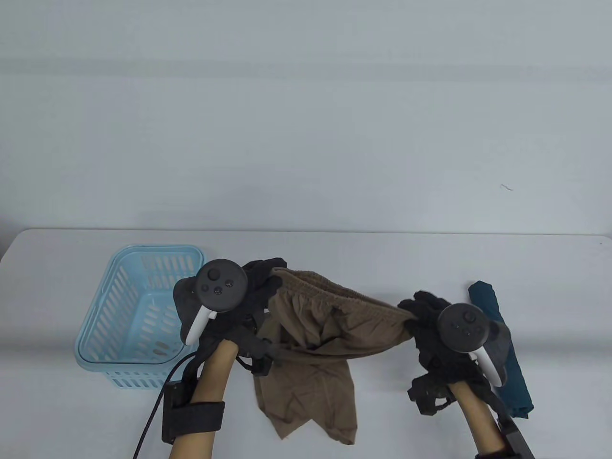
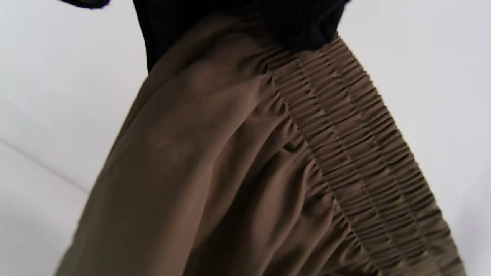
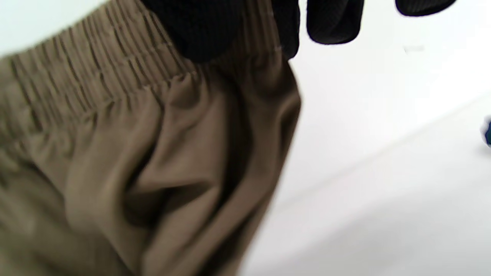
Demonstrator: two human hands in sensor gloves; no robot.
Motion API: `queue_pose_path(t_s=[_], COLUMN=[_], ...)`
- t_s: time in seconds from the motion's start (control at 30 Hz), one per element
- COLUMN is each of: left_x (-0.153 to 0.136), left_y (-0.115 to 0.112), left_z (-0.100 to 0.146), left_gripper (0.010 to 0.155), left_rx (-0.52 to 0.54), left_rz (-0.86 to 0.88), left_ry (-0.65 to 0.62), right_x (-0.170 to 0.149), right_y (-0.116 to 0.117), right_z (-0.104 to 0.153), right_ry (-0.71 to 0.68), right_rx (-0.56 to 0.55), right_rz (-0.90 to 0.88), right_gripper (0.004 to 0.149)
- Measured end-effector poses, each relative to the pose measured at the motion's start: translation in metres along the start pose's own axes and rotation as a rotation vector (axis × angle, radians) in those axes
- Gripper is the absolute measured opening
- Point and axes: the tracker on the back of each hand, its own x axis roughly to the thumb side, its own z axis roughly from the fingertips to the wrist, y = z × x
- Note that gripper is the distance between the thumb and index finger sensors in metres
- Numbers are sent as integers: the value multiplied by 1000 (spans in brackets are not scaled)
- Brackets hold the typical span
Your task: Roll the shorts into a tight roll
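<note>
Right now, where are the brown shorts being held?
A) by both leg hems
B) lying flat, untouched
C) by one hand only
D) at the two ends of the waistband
D: the left hand and right hand each hold an end of the brown shorts' elastic waistband, legs hanging.

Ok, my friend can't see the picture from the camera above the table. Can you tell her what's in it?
Two gloved hands, the left hand and the right hand, hold brown shorts up by the stretchy waistband, legs hanging down toward the white table. A light blue basket sits to the left, and a dark teal folded cloth lies to the right.
</note>
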Motion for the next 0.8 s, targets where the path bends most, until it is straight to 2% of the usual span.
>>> queue_pose_path(t_s=[0.17, 0.33, 0.57, 0.8], left_x=[20, 36, 51, 79], left_y=[30, 48, 64, 102], left_z=[3, 20, 43, 72], left_gripper=[45, 45, 46, 46], left_rx=[43, 92, 42, -6], left_rz=[65, 86, 131, 214], left_ry=[-87, -216, -315, -439], right_x=[29, 31, 34, 51], right_y=[-55, -82, -115, -156], right_z=[-13, -7, 20, 52], right_ry=[-80, -180, -317, -472], right_rx=[-63, -8, 93, 169], right_rz=[-169, -215, -278, -379], right_gripper=[42, 43, 48, 50])
